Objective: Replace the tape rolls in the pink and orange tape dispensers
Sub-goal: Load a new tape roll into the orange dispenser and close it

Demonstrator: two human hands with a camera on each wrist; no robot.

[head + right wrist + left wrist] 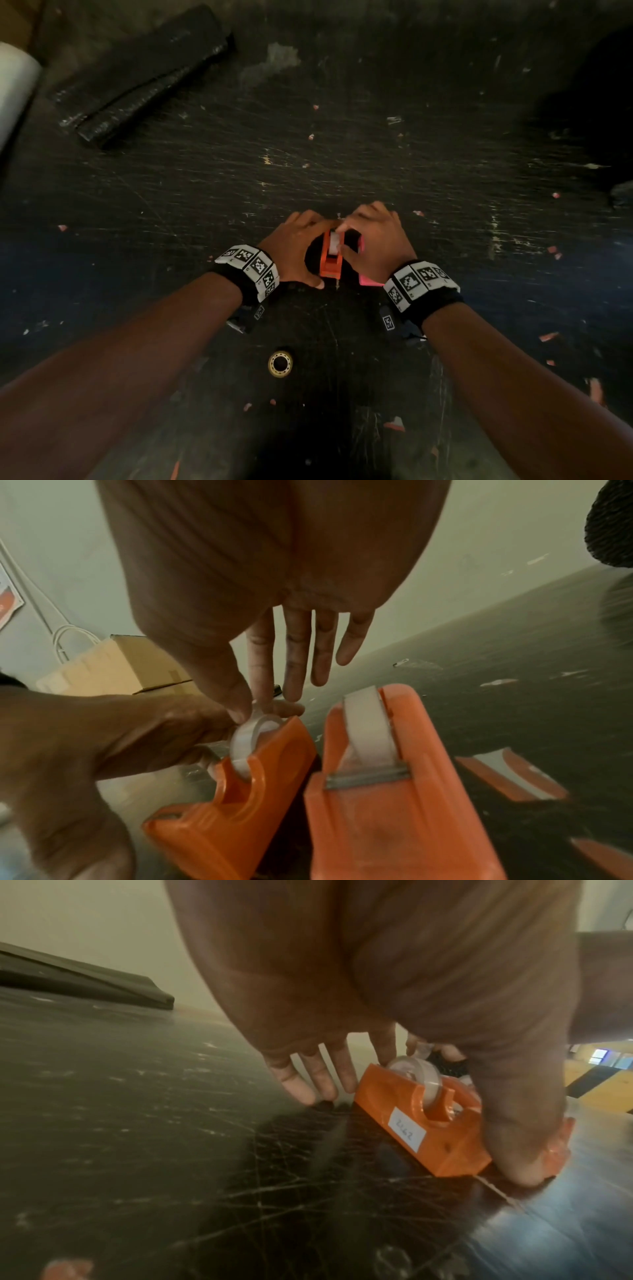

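Note:
The orange tape dispenser (331, 265) stands on the scratched black table (342, 154), a white label on its side (407, 1130). A clear tape roll (421, 1080) sits in its slot. My left hand (310, 251) holds the dispenser endwise, thumb (520, 1123) on the near end, index finger at the far end. My right hand (251, 710) pinches the tape's loose end at the top of the roll (246, 739). The pink dispenser (394, 791) stands just right of it, holding a white roll and mostly hidden under my right hand in the head view (368, 281).
An empty tape core (280, 364) lies near me on the table. A black wrapped bundle (144, 75) and a white roll (13, 85) lie at the far left. Small pink scraps are scattered about. A cardboard box (116, 666) stands beyond the table.

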